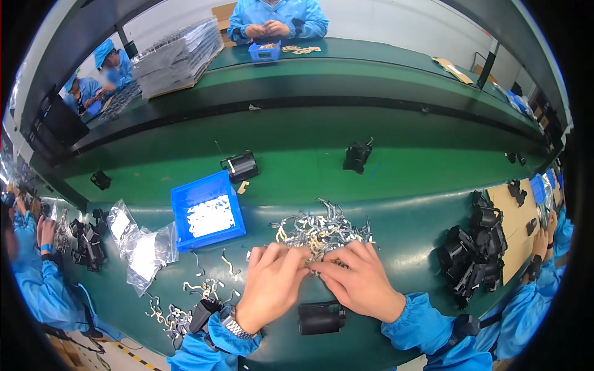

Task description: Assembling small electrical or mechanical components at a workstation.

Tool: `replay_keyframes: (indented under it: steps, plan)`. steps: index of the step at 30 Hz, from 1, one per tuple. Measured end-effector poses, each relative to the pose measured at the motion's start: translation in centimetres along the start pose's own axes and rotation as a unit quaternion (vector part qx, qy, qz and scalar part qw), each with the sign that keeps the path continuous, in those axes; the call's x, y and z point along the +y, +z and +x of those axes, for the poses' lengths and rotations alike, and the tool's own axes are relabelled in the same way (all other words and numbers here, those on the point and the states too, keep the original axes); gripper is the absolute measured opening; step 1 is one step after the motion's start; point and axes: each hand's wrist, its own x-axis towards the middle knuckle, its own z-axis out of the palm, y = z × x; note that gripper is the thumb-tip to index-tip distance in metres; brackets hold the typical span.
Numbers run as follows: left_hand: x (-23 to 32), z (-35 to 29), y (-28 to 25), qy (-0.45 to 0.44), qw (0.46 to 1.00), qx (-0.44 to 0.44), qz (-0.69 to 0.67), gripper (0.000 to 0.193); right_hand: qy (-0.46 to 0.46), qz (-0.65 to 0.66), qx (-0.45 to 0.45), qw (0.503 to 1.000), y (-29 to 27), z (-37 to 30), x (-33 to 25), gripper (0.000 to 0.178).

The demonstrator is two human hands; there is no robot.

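Note:
My left hand [272, 285] and my right hand [359, 281] meet at the near edge of a heap of short wire leads with small white connectors [328, 226]. The fingers of both hands are closed, with their tips pinched together. Whatever sits between the fingertips is small and mostly hidden, and cannot be told apart from the heap behind. Just below the hands, a black plastic housing [321, 318] lies on the green table [408, 247].
Left of the heap stands a blue bin [210, 241] of small white parts, beside clear plastic bags [148, 250]. More leads [179, 318] lie near my left forearm. Black housings [473, 260] are piled at right by cardboard [513, 229]. Beyond a raised shelf [309, 93], co-workers sit.

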Motion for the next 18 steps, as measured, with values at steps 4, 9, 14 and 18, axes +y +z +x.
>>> replay_keyframes:
  steps: [4,9,14,18]
  plan:
    - [-0.1,-0.1,-0.1,-0.003,0.999,0.031,-0.009,0.031,0.001,-0.03,-0.003,1.0,0.1,0.0,-0.2,0.032]
    - [-0.2,-0.4,-0.6,-0.002,0.995,0.053,-0.087,0.023,0.019,0.013,0.015,1.0,0.2,0.0,-0.4,0.03]
    - [0.2,-0.3,-0.9,0.068,0.997,0.026,-0.033,0.022,0.02,0.069,0.05,0.996,-1.1,0.2,-1.1,0.021]
    - [0.7,-0.7,-0.7,0.098,0.995,0.024,0.018,0.022,0.021,0.074,0.036,0.996,-0.5,0.0,-0.3,0.013]
